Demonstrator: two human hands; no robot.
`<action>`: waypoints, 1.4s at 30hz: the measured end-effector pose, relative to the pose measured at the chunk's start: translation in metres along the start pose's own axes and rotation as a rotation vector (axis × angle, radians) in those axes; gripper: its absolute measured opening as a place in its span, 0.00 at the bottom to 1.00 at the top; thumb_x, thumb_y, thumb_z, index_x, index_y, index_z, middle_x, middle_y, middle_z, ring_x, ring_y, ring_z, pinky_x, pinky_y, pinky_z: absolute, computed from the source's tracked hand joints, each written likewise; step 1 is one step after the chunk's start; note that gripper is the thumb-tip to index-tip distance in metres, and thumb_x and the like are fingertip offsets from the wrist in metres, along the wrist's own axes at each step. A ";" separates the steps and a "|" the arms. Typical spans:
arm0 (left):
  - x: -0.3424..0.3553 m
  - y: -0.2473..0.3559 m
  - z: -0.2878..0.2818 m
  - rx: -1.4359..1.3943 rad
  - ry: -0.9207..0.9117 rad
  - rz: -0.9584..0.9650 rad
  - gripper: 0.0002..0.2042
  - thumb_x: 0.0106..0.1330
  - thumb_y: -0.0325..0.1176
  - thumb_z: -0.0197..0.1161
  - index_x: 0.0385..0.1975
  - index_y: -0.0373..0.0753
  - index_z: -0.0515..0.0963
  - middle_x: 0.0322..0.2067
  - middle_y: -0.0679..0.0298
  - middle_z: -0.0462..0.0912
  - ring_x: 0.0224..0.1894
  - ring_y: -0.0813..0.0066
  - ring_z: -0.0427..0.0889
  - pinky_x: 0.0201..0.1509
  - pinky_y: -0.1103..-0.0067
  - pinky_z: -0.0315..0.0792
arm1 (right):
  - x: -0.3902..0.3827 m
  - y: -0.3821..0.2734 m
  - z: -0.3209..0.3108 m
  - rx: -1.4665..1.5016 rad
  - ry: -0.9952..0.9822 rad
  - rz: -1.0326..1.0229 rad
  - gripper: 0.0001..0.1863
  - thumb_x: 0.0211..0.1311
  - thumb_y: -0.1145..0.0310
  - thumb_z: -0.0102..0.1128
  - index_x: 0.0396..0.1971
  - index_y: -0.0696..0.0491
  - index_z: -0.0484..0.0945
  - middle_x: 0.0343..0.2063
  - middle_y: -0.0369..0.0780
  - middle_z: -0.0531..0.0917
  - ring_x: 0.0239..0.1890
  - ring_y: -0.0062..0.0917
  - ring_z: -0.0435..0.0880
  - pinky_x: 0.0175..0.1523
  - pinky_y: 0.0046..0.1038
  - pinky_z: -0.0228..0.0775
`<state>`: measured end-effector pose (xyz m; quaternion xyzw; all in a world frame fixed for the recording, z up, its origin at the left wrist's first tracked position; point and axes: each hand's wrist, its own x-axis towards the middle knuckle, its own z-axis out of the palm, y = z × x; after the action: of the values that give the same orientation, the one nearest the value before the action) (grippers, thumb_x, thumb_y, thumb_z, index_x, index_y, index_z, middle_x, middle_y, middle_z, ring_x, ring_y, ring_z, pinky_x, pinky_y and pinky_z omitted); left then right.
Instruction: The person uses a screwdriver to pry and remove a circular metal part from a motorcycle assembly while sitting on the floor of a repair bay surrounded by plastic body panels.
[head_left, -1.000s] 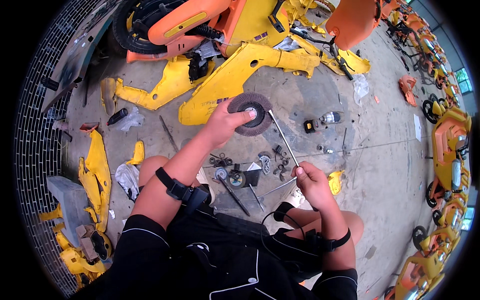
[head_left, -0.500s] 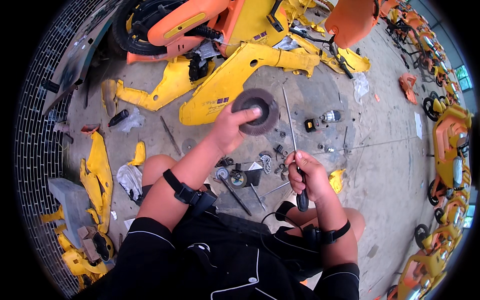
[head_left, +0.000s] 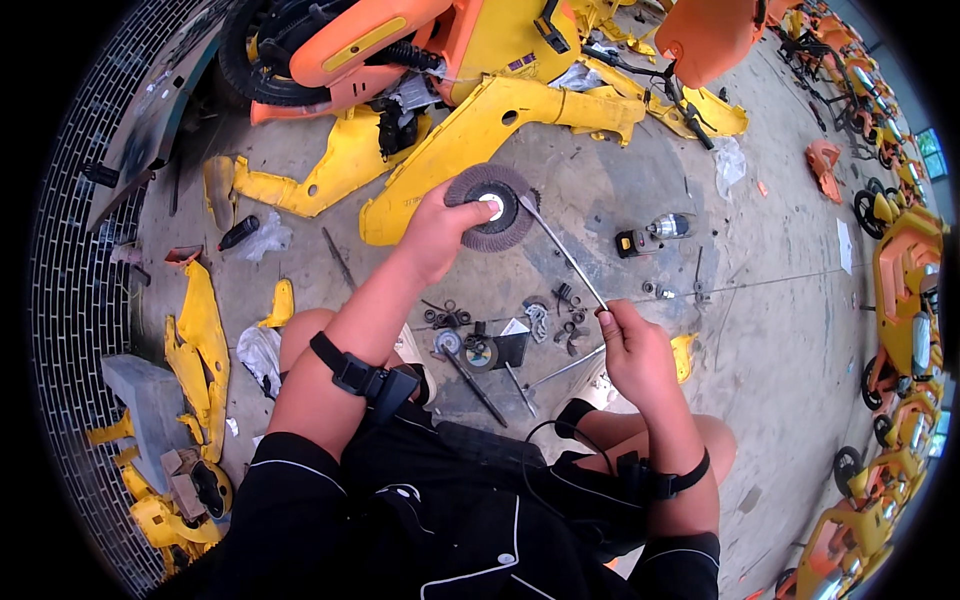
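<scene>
Left hand [head_left: 432, 235] clamped on a disc [head_left: 495, 183], right hand [head_left: 637, 350] closed round a screwdriver [head_left: 572, 262].

From where I stand, crumpled white plastic [head_left: 258, 355] sits by the left knee, contents impossible to tell; the scooter [head_left: 375, 45] is cut off at the top; the left fingers vanish behind the disc, held up above the floor, thumb partly over its hub; the screwdriver's tip overlaps its right side, contact unclear; the right fist hides most of the handle; far right, parked scooters [head_left: 905, 290] crowd together, hard to separate.
</scene>
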<state>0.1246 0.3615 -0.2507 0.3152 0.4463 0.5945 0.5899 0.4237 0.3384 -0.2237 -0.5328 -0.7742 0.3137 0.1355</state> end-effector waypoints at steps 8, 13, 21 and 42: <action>-0.005 -0.005 0.011 0.087 -0.045 -0.015 0.18 0.66 0.24 0.62 0.56 0.33 0.76 0.49 0.63 0.84 0.50 0.74 0.83 0.59 0.74 0.75 | -0.004 0.002 0.003 0.073 -0.024 0.074 0.09 0.74 0.62 0.55 0.39 0.51 0.79 0.21 0.45 0.82 0.25 0.46 0.82 0.31 0.43 0.71; -0.010 0.002 0.015 0.025 -0.089 -0.015 0.17 0.66 0.24 0.63 0.56 0.33 0.77 0.50 0.63 0.84 0.51 0.75 0.82 0.60 0.73 0.74 | -0.011 0.011 0.010 0.460 -0.143 0.144 0.13 0.78 0.63 0.53 0.36 0.55 0.80 0.19 0.28 0.69 0.22 0.13 0.66 0.28 0.21 0.59; -0.013 0.000 0.008 -0.032 -0.132 0.033 0.16 0.67 0.24 0.62 0.54 0.31 0.78 0.48 0.61 0.85 0.48 0.75 0.84 0.57 0.75 0.77 | -0.017 0.015 0.022 0.778 -0.301 0.210 0.14 0.79 0.62 0.50 0.37 0.56 0.79 0.14 0.29 0.67 0.15 0.12 0.60 0.21 0.19 0.51; -0.009 -0.008 0.002 -0.145 0.011 -0.097 0.17 0.65 0.22 0.61 0.54 0.32 0.77 0.48 0.60 0.84 0.49 0.73 0.84 0.57 0.73 0.78 | 0.003 0.021 0.001 0.533 -0.085 0.111 0.14 0.78 0.59 0.51 0.39 0.55 0.77 0.14 0.37 0.72 0.14 0.25 0.70 0.23 0.28 0.62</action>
<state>0.1304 0.3521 -0.2562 0.2466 0.4201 0.5978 0.6367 0.4381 0.3455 -0.2379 -0.5064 -0.6389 0.5354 0.2210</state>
